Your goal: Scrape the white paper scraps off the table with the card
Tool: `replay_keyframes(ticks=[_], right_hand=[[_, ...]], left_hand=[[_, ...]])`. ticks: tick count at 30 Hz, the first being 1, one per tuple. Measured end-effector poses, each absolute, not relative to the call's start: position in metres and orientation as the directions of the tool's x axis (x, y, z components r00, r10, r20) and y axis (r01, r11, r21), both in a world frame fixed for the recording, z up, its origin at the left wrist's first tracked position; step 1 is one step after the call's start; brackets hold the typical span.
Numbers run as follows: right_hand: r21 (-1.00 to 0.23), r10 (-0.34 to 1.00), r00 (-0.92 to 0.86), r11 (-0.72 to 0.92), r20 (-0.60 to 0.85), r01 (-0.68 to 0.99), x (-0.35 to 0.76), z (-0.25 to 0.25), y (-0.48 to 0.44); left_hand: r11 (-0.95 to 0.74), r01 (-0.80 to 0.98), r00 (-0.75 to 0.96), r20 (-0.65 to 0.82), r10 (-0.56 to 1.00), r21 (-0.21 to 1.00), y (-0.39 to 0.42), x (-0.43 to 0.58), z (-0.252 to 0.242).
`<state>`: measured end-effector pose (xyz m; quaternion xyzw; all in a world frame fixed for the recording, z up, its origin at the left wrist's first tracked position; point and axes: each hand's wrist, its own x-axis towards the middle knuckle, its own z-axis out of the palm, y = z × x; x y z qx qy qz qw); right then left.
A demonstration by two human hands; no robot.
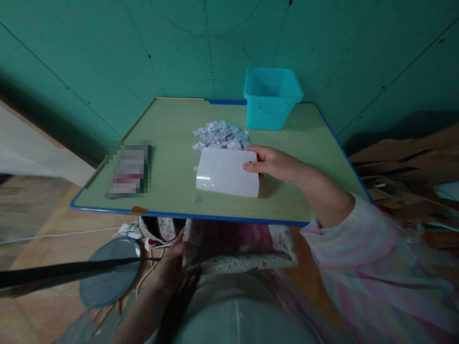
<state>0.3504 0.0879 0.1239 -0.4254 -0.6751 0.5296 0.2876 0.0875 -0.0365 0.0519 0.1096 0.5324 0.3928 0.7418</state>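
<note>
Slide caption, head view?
Right hand holds glossy white sheet by paper scraps; left hand grips speckled container below table edge.

- White card (226, 173): glossy, slightly bowed, near edge of paper-scrap pile.
- Paper-scrap pile (221, 134): small torn-looking white bits, loosely heaped on tabletop (168, 138).
- Speckled tray (240, 265): reddish inside, open side up, just below tabletop's front edge.

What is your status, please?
Right hand holds white sheet by paper scraps. Left hand holding speckled container, below table. Blue bin off to the side, not blocking.
</note>
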Motion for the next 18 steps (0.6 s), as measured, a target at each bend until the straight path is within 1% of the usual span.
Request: replay_keyframes(ticks=[4, 9, 15, 18], right_hand=[[-0.965, 0.870, -0.484, 0.038, -0.096, 0.259, 0.344, 0.120, 0.086], [-0.972, 0.861, -0.501, 0.035, -0.088, 0.231, 0.343, 0.122, 0.085], [-0.971, 0.847, -0.522, 0.028, -0.103, 0.237, 0.343, 0.125, 0.082], [-0.976, 0.851, -0.512, 0.000, -0.114, 0.217, 0.342, 0.126, 0.081]], left_hand=[[0.653, -0.471, 0.170, -0.665, 0.727, 0.593, -0.039, 0.078, 0.048], [0.640, -0.404, 0.122, -0.655, 0.746, 0.653, -0.040, 0.066, 0.040], [0.622, -0.412, 0.115, -0.640, 0.760, 0.665, -0.038, 0.064, 0.036], [0.619, -0.410, 0.092, -0.645, 0.758, 0.669, -0.038, 0.065, 0.038]])
